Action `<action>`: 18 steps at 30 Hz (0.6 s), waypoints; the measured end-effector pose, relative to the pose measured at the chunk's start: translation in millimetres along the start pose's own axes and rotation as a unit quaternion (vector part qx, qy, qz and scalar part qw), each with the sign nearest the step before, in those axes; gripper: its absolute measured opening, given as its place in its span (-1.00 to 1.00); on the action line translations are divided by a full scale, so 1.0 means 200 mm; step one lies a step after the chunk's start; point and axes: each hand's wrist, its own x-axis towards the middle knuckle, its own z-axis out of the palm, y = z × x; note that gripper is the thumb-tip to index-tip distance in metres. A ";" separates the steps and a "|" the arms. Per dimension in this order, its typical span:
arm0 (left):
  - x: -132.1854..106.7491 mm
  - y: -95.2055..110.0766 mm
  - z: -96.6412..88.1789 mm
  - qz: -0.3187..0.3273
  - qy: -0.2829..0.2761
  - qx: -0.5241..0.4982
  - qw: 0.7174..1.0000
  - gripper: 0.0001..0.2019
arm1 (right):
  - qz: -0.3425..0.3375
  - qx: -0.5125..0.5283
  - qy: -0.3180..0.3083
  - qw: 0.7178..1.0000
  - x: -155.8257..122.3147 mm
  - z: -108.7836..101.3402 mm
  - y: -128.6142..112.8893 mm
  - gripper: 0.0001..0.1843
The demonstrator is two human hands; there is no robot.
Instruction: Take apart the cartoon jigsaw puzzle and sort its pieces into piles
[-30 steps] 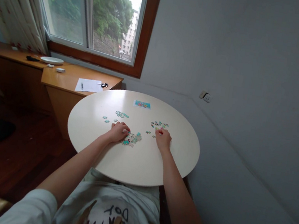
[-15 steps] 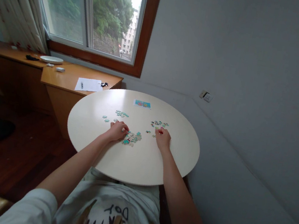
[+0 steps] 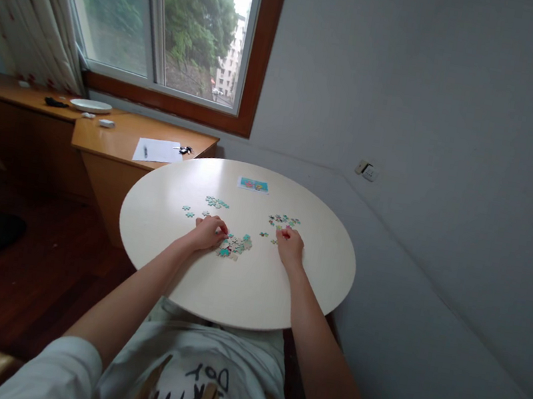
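On a round white table (image 3: 240,300), my left hand (image 3: 209,233) rests at the left edge of a loose heap of jigsaw puzzle pieces (image 3: 238,244). Its fingers are curled together, and whatever lies between them is too small to make out. My right hand (image 3: 291,246) pinches a small puzzle piece (image 3: 280,229) between thumb and fingers, just in front of a second cluster of coloured pieces (image 3: 284,220). A group of teal pieces (image 3: 216,203) lies beyond my left hand, with a few single pieces (image 3: 188,211) to its left.
A blue picture card (image 3: 253,185) lies near the table's far edge. To the left, a wooden desk (image 3: 131,126) holds a white paper (image 3: 155,151), keys (image 3: 185,150) and a white plate (image 3: 90,106). A grey wall (image 3: 440,186) runs along the right.
Almost nothing differs. The left fingers have shifted very slightly at the heap's edge, and the right hand keeps its pinch in the same spot.
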 end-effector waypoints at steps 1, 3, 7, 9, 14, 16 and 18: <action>0.00 0.00 0.00 -0.002 -0.003 0.002 1.000 -0.89 | -0.001 0.001 -0.001 1.000 0.00 0.00 0.00 -0.79; 0.00 0.01 0.00 -0.006 -0.011 0.007 1.000 -0.88 | -0.001 0.001 0.000 1.000 0.01 0.00 0.00 -0.79; 0.00 0.02 0.00 -0.008 -0.016 0.011 1.000 -0.87 | -0.005 0.010 0.002 1.000 0.01 0.01 0.01 -0.79; 0.00 0.02 0.00 -0.008 -0.015 0.008 1.000 -0.88 | -0.007 0.016 0.002 1.000 0.02 0.01 0.02 -0.79; 0.00 0.03 -0.01 -0.020 -0.010 -0.023 0.999 -0.92 | -0.019 0.024 0.000 1.000 0.02 0.02 0.04 -0.78; 0.00 0.03 -0.01 -0.032 -0.010 -0.038 0.999 -0.92 | -0.021 0.028 0.000 0.999 0.02 0.03 0.04 -0.77; -0.01 0.04 -0.02 -0.038 -0.008 -0.051 0.998 -0.93 | -0.020 0.031 0.002 0.999 0.02 0.03 0.05 -0.77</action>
